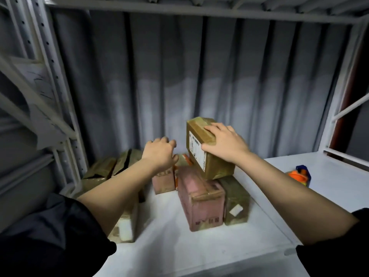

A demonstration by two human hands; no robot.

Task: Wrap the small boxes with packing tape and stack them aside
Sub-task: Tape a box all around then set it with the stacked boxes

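My right hand (223,143) grips a taped brown box (201,156) with a white label, tilted on top of a pink box (201,202) and an olive box (236,200). My left hand (160,153) hovers to the left of it with fingers curled and nothing in it, above a smaller pink box (162,181). Several more taped brown boxes (111,166) lie at the back left, partly hidden by my left forearm. An orange and blue tape dispenser (299,175) lies on the shelf at the right.
All of this sits on a white metal shelf (199,246) backed by a grey curtain (199,86). Perforated uprights (58,80) stand at the left, a white frame (339,116) at the right, and another shelf overhead.
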